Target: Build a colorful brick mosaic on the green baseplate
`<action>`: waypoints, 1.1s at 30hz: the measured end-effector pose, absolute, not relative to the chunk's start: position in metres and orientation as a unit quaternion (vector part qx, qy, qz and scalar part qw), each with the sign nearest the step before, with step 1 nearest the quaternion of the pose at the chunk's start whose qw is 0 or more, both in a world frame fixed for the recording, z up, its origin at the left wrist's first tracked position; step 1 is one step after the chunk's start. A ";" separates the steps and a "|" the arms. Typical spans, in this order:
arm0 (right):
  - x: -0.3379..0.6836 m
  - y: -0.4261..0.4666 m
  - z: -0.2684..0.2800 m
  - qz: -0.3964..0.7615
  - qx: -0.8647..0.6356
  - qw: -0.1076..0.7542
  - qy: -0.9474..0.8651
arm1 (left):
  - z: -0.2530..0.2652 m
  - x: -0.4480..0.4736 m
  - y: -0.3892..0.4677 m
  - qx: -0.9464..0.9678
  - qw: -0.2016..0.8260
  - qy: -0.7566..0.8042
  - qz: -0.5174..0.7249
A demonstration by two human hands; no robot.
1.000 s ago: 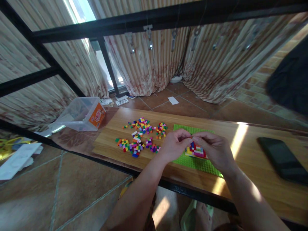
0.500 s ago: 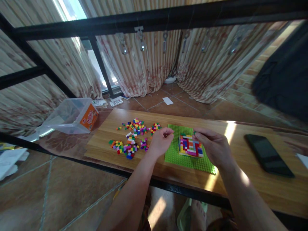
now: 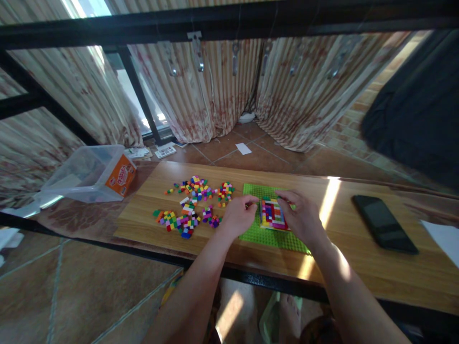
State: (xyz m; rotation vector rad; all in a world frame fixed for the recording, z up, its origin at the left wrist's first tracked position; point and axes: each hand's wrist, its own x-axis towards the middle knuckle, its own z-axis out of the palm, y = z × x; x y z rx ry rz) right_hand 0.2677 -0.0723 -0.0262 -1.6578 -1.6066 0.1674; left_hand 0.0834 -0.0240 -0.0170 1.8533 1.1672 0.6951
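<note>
A square, multicoloured build of small building bricks [image 3: 274, 215] rests on a green studded baseplate [image 3: 250, 233]. My right hand [image 3: 300, 217] reaches over the build from the right, covering part of that side. Its thumb and fingers pinch at the far right edge of the build; the small brick between them is mostly hidden. Left of the build, above the baseplate's left edge, hovers my left hand [image 3: 239, 215]. Its fingers are curled with thumb and fingertips together, and whatever they hold is too small to make out.
Loose bricks [image 3: 186, 222] lie in several heaps on the wooden tabletop [image 3: 143, 210] to the left. A clear plastic box [image 3: 86, 167] with an orange label stands beyond the left end. A black phone [image 3: 385, 223] and white paper [image 3: 442, 239] lie to the right.
My right hand has come inward and down onto the far edge of the build, carrying a small green brick. My left hand stays pinched near the baseplate. The view has shifted slightly right.
</note>
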 end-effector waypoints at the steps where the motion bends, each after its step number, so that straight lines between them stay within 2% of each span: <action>1: 0.267 -0.072 -0.026 0.056 -0.653 0.394 -0.644 | -0.017 0.084 -0.024 0.738 0.406 0.466 0.271; 16: 0.260 -0.070 -0.028 0.081 -0.693 0.374 -0.610 | -0.017 0.085 -0.025 0.745 0.402 0.467 0.253; 33: 0.262 -0.061 -0.039 0.082 -0.669 0.367 -0.641 | -0.016 0.087 -0.027 0.761 0.391 0.464 0.230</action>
